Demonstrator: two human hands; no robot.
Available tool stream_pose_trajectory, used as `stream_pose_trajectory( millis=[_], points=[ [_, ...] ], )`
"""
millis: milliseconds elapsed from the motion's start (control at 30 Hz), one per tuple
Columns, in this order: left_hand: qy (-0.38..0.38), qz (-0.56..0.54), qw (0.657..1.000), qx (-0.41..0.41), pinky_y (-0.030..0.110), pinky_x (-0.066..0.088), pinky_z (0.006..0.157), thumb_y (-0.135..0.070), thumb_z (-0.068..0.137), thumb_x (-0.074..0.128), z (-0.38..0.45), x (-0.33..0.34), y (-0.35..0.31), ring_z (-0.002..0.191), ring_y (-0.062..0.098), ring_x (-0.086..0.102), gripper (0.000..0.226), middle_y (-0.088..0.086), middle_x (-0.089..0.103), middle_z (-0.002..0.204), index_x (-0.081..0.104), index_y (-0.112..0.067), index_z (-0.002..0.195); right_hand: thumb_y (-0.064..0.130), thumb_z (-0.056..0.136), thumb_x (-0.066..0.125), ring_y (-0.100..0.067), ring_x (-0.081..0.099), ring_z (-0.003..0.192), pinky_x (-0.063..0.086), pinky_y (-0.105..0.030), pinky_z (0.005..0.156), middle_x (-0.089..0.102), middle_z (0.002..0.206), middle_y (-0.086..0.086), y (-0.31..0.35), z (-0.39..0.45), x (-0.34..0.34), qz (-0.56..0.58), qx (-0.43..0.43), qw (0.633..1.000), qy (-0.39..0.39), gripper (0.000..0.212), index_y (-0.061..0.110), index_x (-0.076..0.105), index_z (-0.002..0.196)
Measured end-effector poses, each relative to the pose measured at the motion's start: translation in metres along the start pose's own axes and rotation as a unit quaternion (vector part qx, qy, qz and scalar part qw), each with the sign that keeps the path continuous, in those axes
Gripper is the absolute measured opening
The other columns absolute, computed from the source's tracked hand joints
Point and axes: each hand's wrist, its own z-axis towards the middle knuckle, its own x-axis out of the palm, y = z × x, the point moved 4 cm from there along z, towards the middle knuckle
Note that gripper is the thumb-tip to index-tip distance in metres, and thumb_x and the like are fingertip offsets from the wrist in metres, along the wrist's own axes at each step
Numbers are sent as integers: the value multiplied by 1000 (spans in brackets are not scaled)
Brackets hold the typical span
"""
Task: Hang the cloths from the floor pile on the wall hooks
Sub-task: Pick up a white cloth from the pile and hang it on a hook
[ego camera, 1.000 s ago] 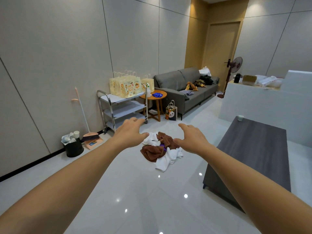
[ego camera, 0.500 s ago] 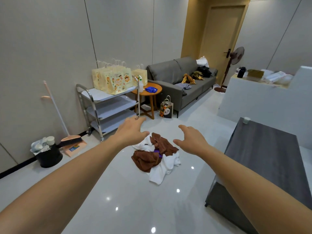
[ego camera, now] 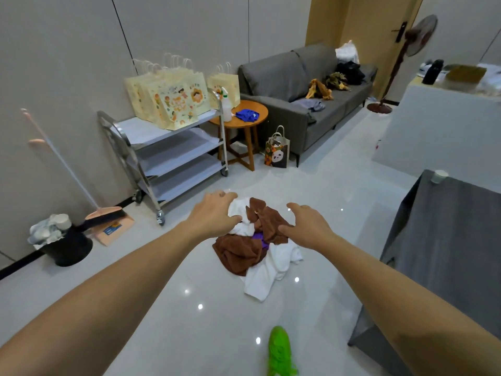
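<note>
Both arms reach forward from the bottom corners of the frame toward the cloth pile (ego camera: pixel 254 240) at the middle. The left hand (ego camera: pixel 214 215) has its grip apart, fingers spread and only slightly bent; it overlaps the upper left edge of the pile, where a white cloth (ego camera: pixel 240 213) lies, but whether it touches the cloth or hovers above it cannot be told. The right hand (ego camera: pixel 306 226) also has its grip apart, thumb held away from loosely bent fingers, holding nothing; it sits over the right edge of the pile, beside a rumpled brown cloth (ego camera: pixel 267 219).

The pile lies on the glossy pale tiled floor (ego camera: pixel 189 308), which shows small bright reflections. It is a soft, crumpled heap: a second brown cloth (ego camera: pixel 238 252) with a plush, towel-like surface at lower left, a strip of purple fabric (ego camera: pixel 260 237) in the centre, and a larger white cloth (ego camera: pixel 268 272) spilling toward the bottom of the frame. The pile sits between the two hands, mostly just below them in the frame.

At left centre stands a metal three-shelf cart (ego camera: pixel 165 156) carrying paper gift bags (ego camera: pixel 173 101). A dark matte tabletop (ego camera: pixel 447 240) fills the right edge. A bright green shoe (ego camera: pixel 279 351) shows at the bottom centre.
</note>
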Motion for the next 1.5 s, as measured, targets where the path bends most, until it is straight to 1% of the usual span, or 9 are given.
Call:
stream_pose_trajectory(
  millis=[200,567,733,933,1033,1133,1233,1333,1500],
  points=[
    [73,1,996,-42,44,43,105,-48,92,59,131,43,13,135,30,41,65,6,43,151,38,-27,150,44,84,67,-30,60,112,51,-40,91,62,118,-6,-50,134,28,47,17,997,59,50,21,54,126],
    [211,-42,972,-97,40,45,102,-42,92,62,258,158,65,128,31,48,56,9,52,139,48,-23,143,44,94,59,-33,51,127,44,-38,100,53,139,-15,-123,271,132,47,111,971,207,66,12,38,148],
    [240,-61,962,-111,38,43,102,-40,93,63,301,222,108,126,33,47,53,12,53,134,51,-20,140,45,93,60,-31,50,129,43,-39,102,52,142,-13,-136,310,203,65,159,956,237,67,15,39,148],
    [310,-70,945,-82,37,34,109,-38,94,62,358,355,175,136,32,41,56,11,47,147,47,-18,145,42,94,60,-30,49,131,39,-36,105,54,141,-12,-171,341,337,116,283,921,242,65,14,40,150],
    [348,-67,932,-78,37,35,107,-36,94,62,375,434,207,132,34,45,53,14,51,142,50,-17,142,39,91,66,-26,56,125,43,-33,104,62,131,-10,-198,337,427,207,406,858,237,58,14,52,141],
    [368,-62,924,-80,36,34,109,-36,94,63,376,496,232,131,33,47,55,13,52,142,50,-17,144,36,85,74,-30,64,111,49,-42,102,68,120,-11,-227,327,512,315,543,754,190,43,10,68,119],
    [404,-61,908,-89,36,38,108,-34,93,66,371,564,256,126,33,52,55,17,55,139,53,-15,142,26,87,74,-27,62,72,56,-38,73,66,87,-14,-253,322,598,404,632,642,156,20,8,65,90],
    [435,-63,892,-104,35,41,103,-33,92,68,365,620,279,115,33,58,53,16,57,136,55,-16,141,19,92,69,-23,57,61,51,-32,58,60,77,-12,-266,324,662,468,692,539,106,17,4,61,95],
    [461,-64,870,-161,31,40,101,-34,93,66,360,690,312,116,28,57,46,11,58,134,59,-20,137,20,96,62,-24,60,71,55,-36,69,61,88,-14,-280,331,742,578,722,376,56,25,4,54,113]
  ],
)
